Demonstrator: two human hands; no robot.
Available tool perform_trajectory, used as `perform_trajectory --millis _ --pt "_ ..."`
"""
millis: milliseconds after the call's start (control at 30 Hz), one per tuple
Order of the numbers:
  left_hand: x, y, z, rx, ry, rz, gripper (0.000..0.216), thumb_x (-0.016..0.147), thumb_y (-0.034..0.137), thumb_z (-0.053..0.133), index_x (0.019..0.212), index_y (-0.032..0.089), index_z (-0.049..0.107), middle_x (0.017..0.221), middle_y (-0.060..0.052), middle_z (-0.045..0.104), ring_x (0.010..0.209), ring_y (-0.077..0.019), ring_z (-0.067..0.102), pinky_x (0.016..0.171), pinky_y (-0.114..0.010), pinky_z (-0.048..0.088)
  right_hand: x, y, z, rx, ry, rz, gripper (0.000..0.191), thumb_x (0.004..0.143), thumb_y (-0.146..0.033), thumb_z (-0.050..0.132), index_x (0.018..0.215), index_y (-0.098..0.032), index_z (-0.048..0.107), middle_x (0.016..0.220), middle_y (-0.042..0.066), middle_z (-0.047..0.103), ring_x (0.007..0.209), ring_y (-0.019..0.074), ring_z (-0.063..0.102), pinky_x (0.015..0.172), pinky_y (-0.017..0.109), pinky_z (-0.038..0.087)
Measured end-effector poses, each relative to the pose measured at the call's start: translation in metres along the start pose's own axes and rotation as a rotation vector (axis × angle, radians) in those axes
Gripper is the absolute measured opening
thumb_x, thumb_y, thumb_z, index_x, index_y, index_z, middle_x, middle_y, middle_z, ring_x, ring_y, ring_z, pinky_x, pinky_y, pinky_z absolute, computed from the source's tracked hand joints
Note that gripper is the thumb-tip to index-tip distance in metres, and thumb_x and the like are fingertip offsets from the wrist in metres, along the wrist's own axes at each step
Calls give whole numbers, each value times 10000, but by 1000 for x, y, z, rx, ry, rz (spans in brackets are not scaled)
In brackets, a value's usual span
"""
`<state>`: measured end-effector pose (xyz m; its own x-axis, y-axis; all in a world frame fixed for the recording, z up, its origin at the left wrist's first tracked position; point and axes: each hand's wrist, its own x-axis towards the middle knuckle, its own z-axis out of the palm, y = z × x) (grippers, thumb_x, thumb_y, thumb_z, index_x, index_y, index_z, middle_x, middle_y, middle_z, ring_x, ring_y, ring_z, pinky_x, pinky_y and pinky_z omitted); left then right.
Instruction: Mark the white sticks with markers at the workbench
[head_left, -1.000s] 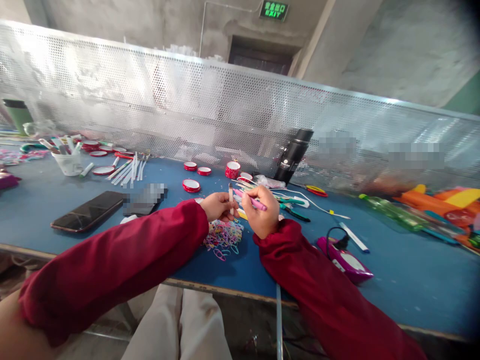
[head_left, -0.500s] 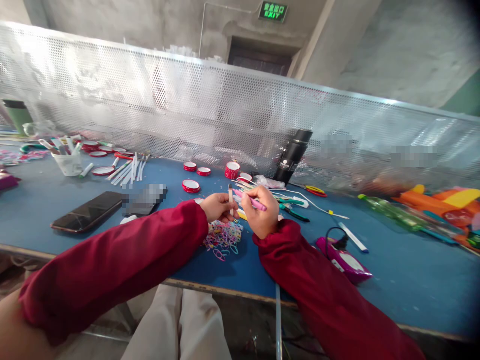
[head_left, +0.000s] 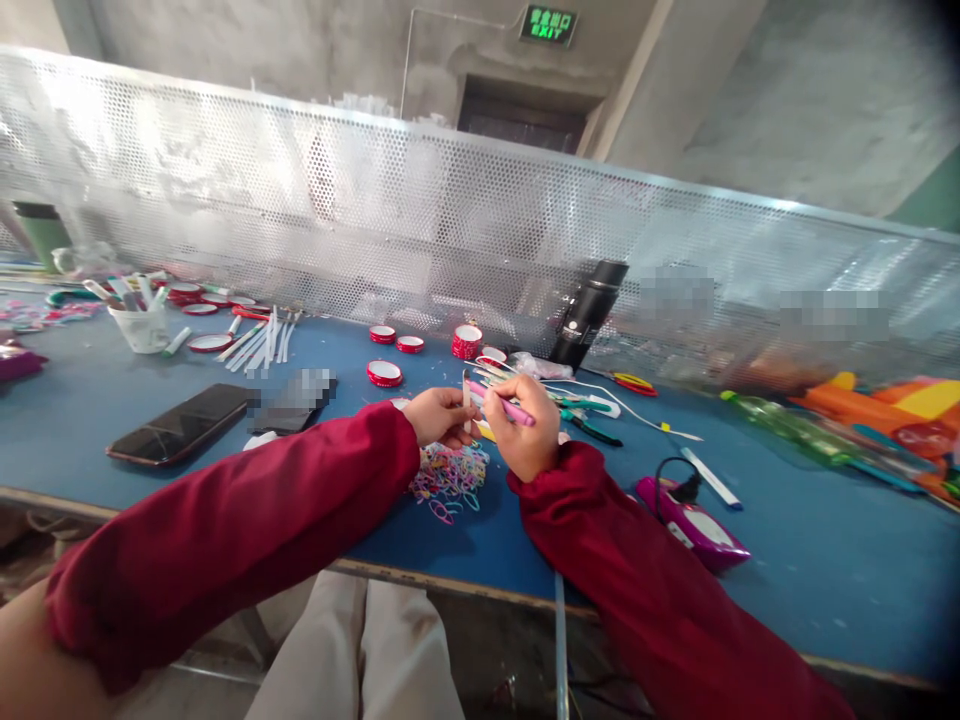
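Observation:
Between the fingertips of my left hand [head_left: 439, 416] stands a small pale stick [head_left: 467, 400] with a dark upper end, held upright. My right hand [head_left: 529, 425] grips a pink marker pen [head_left: 511, 408], its front end pointing left at the stick. Whether the pen's tip touches the stick is too small to tell. Below both hands lies a heap of colourful small rubber bands [head_left: 450, 475] on the blue table [head_left: 480, 550]. A yellow object shows partly behind my fingers.
Left are a phone [head_left: 180, 425], white strips [head_left: 259, 340] and a cup [head_left: 141, 330] of markers. Red-rimmed round tins [head_left: 384, 373], teal-handled pliers [head_left: 592, 428] and a black flask [head_left: 589, 315] lie beyond my hands. A purple device [head_left: 697, 528] sits right, near a green bottle [head_left: 787, 425].
The pink marker pen's front end is slightly nearer the pale stick. The whole view has shifted a little; both hands keep their holds.

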<state>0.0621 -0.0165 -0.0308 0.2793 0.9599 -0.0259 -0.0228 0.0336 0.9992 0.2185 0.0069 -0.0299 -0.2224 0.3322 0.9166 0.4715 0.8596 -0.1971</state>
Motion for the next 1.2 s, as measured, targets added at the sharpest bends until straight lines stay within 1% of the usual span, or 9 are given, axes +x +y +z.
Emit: perform_trajectory --millis 133,467,600,700,800,900,1033,1100,1200 --pt "0 0 0 13 1 4 88 862 214 563 860 126 565 652 -16 641 444 -61 569 451 -169 450 0 0 0 -5 -4 7 82 806 -226 577 734 -227 539 696 7 593 692 182 564 633 324 444" --pt "0 -2 0 31 -20 10 125 844 253 592 847 134 555 674 -20 648 462 -69 573 473 -188 464 0 0 -1 -10 0 11 85 812 -230 581 739 -222 538 699 6 592 687 175 567 635 317 448" --pt "0 -1 -2 28 -14 6 106 846 230 578 855 125 561 702 -24 650 467 -64 573 444 -171 427 0 -2 -3 20 6 35 89 829 -250 578 750 -219 551 706 7 595 694 173 579 646 315 463" --pt "0 1 -3 21 13 9 88 850 209 557 841 121 559 690 -17 640 459 -60 561 414 -159 378 1 -2 -5 88 -46 74 70 868 -270 548 882 -226 601 779 20 640 732 176 607 680 319 486" --pt "-1 3 -3 16 23 3 94 869 194 512 824 123 555 668 -14 631 454 -58 551 418 -160 375 0 0 -4 146 -110 140 185 918 -291 484 1051 -250 606 809 13 673 697 158 622 700 318 502" --pt "-3 5 -1 1 26 -1 154 898 190 441 813 126 551 682 -17 632 454 -54 544 427 -163 385 -1 3 -1 146 -157 202 216 938 -314 446 1085 -265 596 771 -1 682 652 150 629 695 312 510" --pt "-5 7 2 -11 42 -19 191 912 231 403 813 137 538 678 -16 623 456 -62 542 443 -177 412 -2 3 2 85 -164 203 192 877 -333 549 1051 -259 583 793 0 703 732 177 662 718 317 507" --pt "-6 7 2 -11 47 -25 177 906 248 410 819 145 526 673 -15 618 467 -71 547 453 -186 424 -2 2 3 73 -176 182 230 837 -321 601 1055 -257 566 789 -8 704 748 186 662 740 325 502" --pt "-6 7 2 -6 49 -31 140 885 230 418 823 156 520 676 -11 611 475 -78 549 455 -191 428 -3 2 6 101 -211 156 273 813 -290 622 1070 -252 540 781 -11 697 764 188 657 783 337 498"
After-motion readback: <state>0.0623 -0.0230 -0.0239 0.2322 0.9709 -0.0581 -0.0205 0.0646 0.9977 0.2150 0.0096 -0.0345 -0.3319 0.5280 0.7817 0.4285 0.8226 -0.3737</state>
